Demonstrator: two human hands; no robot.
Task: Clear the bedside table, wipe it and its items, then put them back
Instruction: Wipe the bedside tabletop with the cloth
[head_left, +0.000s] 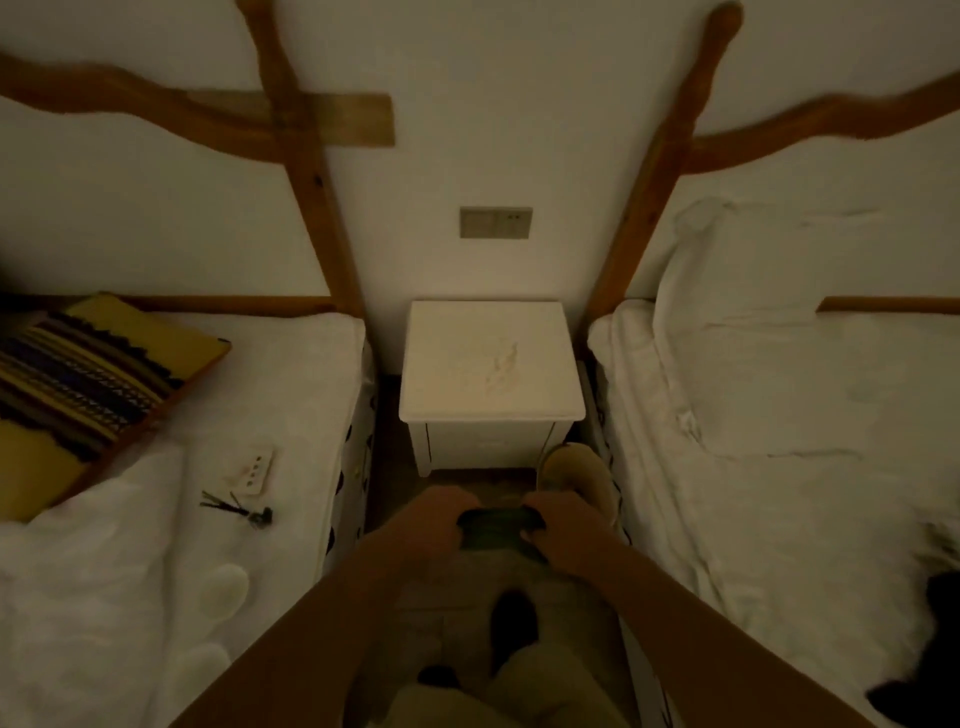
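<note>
The white bedside table (491, 358) stands between two beds against the wall, and nothing lies on its top. In front of it, low over the floor, my left hand (431, 525) and my right hand (563, 530) both grip the ends of a dark green cloth (493, 527) stretched between them. On the left bed lie a white remote-like panel with buttons (252, 470) and a small dark dragonfly-shaped item (241, 509).
A striped yellow cushion (88, 389) rests on the left bed (156, 571). The right bed (779, 441) has rumpled white bedding and a dark thing at its lower right edge. A tan slipper (576, 478) sits by the table's right leg. The aisle between the beds is narrow.
</note>
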